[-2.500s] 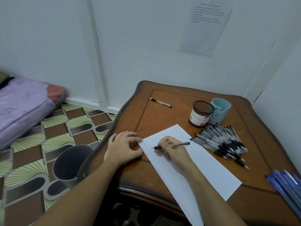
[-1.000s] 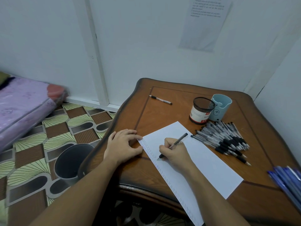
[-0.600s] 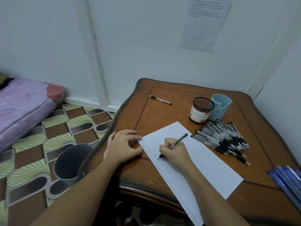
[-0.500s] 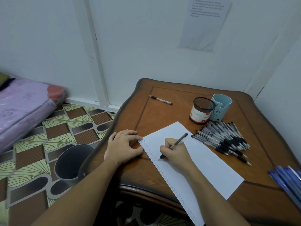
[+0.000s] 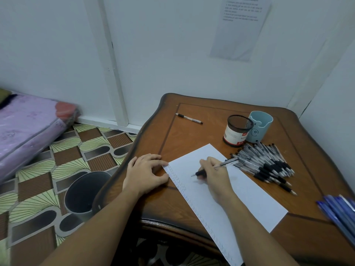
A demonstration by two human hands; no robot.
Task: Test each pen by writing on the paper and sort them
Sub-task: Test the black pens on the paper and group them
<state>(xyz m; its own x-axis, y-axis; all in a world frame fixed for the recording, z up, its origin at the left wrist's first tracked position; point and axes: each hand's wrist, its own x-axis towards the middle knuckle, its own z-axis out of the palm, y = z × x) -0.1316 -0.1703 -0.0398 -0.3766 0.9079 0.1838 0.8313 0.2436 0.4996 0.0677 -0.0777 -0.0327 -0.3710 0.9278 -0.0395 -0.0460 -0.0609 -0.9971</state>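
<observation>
1. The tabletop (image 5: 192,139) sits in a corner, with walls close behind it and to its right. Its wavy left edge drops to the floor, where a grey bin (image 5: 84,192) stands just beside it.
2. Bare wood lies at the far left around a lone pen (image 5: 189,119). The right side is crowded: a mesh cup (image 5: 238,131) touches a blue cup (image 5: 260,125), with the pile of pens (image 5: 265,166) just in front and blue pens (image 5: 338,210) at the view's right edge.
3. The paper (image 5: 249,198) lies diagonally, its near corner running past the front edge.
4. The left hand (image 5: 146,173) lies relaxed at the paper's left corner, fingertips touching its edge.
5. The right hand (image 5: 215,175) rests mid-sheet and grips the pen (image 5: 229,162). The barrel slants back towards the pile and the tip points left, low over the sheet. Whether the tip touches cannot be told.
</observation>
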